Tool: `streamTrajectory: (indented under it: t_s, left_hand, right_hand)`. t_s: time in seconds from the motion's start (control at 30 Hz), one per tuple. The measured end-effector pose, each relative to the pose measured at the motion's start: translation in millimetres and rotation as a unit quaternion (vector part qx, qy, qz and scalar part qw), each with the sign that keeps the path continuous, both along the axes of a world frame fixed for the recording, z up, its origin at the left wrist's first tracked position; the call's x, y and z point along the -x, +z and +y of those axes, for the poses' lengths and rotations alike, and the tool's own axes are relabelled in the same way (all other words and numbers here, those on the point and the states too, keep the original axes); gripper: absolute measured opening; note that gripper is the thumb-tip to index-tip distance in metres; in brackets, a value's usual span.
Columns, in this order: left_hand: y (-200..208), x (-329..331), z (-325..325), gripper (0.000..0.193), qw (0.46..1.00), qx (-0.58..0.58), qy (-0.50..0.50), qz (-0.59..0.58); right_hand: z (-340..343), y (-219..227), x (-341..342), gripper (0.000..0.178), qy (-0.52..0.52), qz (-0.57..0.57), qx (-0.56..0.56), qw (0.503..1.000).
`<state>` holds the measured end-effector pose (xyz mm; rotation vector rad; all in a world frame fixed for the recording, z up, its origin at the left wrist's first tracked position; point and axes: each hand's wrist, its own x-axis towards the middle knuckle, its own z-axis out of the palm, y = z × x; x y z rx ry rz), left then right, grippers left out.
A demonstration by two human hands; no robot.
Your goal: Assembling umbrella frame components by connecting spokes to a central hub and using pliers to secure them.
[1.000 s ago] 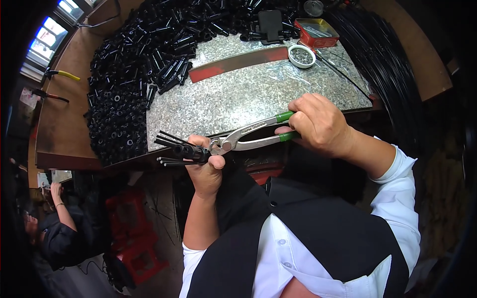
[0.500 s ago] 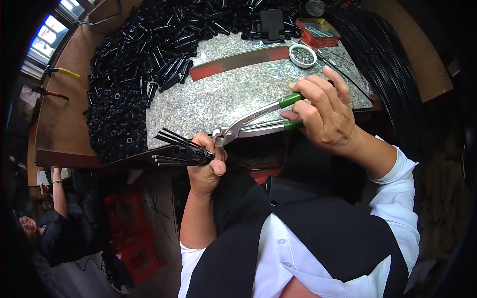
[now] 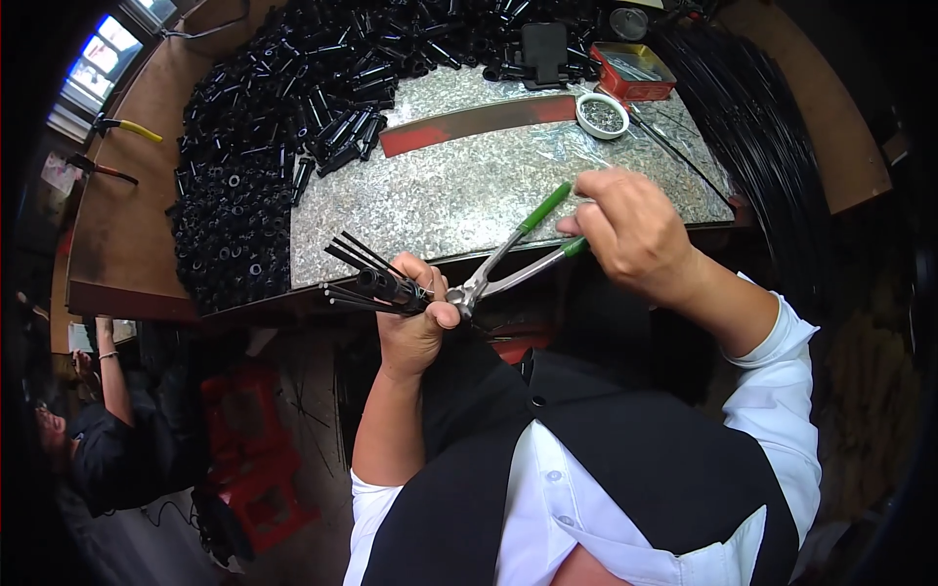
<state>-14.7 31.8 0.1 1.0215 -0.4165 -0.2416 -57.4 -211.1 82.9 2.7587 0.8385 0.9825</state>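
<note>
My left hand point(image 3: 412, 344) is closed round a bundle of thin black rods and a black tube point(image 3: 371, 281), whose ends stick out to the left. At its fingertips sits the metal head of a pair of pincers point(image 3: 471, 291) with green-coated handles. The handles are spread apart. My right hand point(image 3: 637, 230) has its fingers curled at the handle ends, on the lower one; the upper handle's tip lies beside the index finger. Whether the jaws grip anything cannot be made out.
Black tubular parts point(image 3: 239, 186) are heaped on the left of the speckled table point(image 3: 430, 195). A red-ended strip point(image 3: 479, 122), a white bowl point(image 3: 602, 117) of small metal bits, a red tin point(image 3: 635, 73), a dark phone-like object point(image 3: 543, 54) and long black rods point(image 3: 743, 127) lie beyond. Someone sits far left.
The pincers' head has moved down and right, against my left fingers, and the handles have spread wider. My right hand's fingers have curled in; the upper handle has slipped out of them.
</note>
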Motion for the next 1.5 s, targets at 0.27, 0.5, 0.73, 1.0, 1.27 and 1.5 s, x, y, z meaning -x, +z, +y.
streamTrajectory:
  t_s: [0.27,0.5,0.73,1.0,1.27,1.5]
  left_hand:
    - [-3,-5,9,0.052,0.996,0.079,-0.015,0.027]
    - [1,-3,1,0.054,0.998,0.046,-0.02,0.025]
    - [0,-3,0,0.057,1.0,0.006,-0.021,0.021]
    - [2,-2,1,0.057,0.999,0.017,-0.031,0.031]
    - [-14,-4,7,0.055,0.999,-0.049,0.001,0.017]
    - [-13,-5,3,0.051,0.998,-0.065,0.017,0.0]
  right_hand:
    - [-25,-18,-12,0.019,0.024,0.316,-0.336,0.887]
    - [-6,-18,-2,0.034,0.283,0.313,-0.623,0.658]
    - [1,7,9,0.034,0.303,0.342,-0.655,0.602]
    - [-11,2,4,0.022,0.051,0.119,-0.182,0.975]
    - [-1,-2,-2,0.019,-0.006,-0.088,0.034,0.996]
    - [0,-8,-4,0.007,0.0,-0.104,0.03,0.994]
